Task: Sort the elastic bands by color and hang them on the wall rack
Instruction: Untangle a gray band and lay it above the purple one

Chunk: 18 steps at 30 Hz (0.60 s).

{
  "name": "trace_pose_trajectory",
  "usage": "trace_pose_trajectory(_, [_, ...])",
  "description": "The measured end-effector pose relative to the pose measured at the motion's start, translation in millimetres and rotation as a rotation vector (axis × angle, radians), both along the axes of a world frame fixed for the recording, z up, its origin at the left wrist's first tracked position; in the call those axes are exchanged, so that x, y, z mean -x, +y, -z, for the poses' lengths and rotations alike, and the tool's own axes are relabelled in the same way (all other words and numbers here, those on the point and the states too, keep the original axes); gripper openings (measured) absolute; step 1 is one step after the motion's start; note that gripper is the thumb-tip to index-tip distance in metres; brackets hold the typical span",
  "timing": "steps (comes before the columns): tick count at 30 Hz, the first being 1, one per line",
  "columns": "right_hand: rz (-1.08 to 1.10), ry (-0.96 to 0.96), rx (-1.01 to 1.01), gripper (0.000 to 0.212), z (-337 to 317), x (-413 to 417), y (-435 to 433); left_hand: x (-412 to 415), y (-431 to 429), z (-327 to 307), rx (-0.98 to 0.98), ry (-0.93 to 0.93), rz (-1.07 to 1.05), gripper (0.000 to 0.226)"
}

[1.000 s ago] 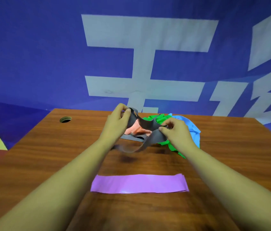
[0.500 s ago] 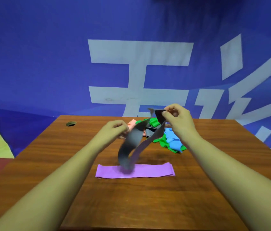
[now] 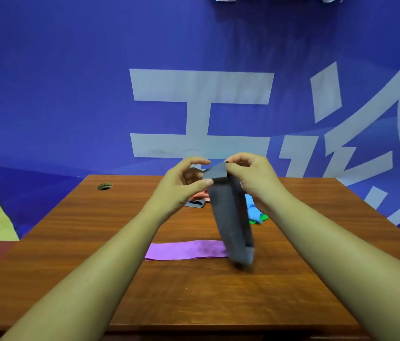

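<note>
A brown wood-grain table [image 3: 76, 242] with a round cable hole [image 3: 104, 186] is set against a blue wall banner [image 3: 71, 82] printed with large white characters [image 3: 201, 114].

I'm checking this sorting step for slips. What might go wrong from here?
The grey band hangs from fingertip pinches of the left hand and right hand, so it may slip. Its lower end dangles over the purple band and could drag it askew.
</note>
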State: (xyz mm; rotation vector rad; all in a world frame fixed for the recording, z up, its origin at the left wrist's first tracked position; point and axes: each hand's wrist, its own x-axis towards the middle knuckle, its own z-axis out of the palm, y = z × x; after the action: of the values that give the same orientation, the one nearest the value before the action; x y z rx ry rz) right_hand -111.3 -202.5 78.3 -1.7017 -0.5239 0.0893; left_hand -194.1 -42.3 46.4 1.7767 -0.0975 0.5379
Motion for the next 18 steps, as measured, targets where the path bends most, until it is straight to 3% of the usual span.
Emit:
trace_pose_trajectory(2, [-0.017, 0.049, -0.015, 0.008, 1.6, 3.1, -1.4, 0.8, -1.4, 1.1, 0.001, 0.007, 0.014, 0.031])
trace_pose_trajectory(8, [-0.146, 0.117, 0.029, 0.014, 5.5, 12.1, -6.8, -0.5, 6.5, -1.0, -0.054, -0.106, -0.21, 0.007])
trace_pose_trajectory(11, [-0.186, -0.007, 0.033, 0.011, 3.2, 14.7, -6.1, 0.3, 8.4, -3.4, -0.049, -0.103, -0.183, 0.008])
trace_pose_trajectory(15, [-0.198, -0.292, 0.224, 0.01, -3.7, 21.5, -0.6, 1.9, 7.8, -0.9, 0.051, -0.099, -0.082, 0.012])
trace_pose_trajectory(18, [-0.143, -0.329, 0.197, 0.005, -9.7, 23.8, 4.9, 3.7, 6.2, 7.8, 0.202, -0.043, 0.007, 0.015])
